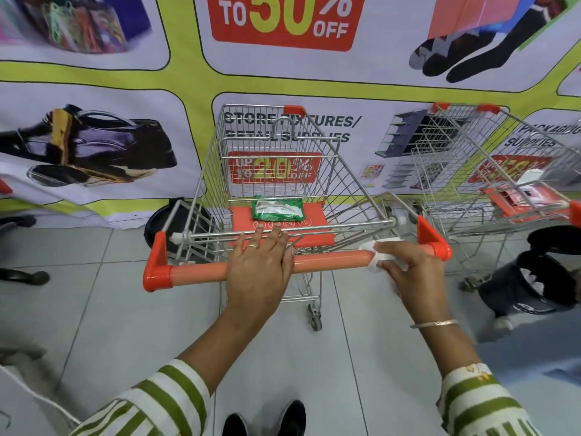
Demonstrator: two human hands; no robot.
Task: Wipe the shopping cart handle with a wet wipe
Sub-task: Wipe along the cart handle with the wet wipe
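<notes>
A wire shopping cart stands in front of me with an orange handle running across its near end. My left hand rests on the middle of the handle, fingers spread flat over it. My right hand wraps a white wet wipe around the handle's right part, close to the orange end bracket. A green pack of wipes lies on the orange child seat inside the cart.
A second wire cart stands to the right, close to mine. A dark bin sits on the floor at right and a black round object at the cart's left. A printed banner wall is right behind the carts. Grey floor tiles lie below.
</notes>
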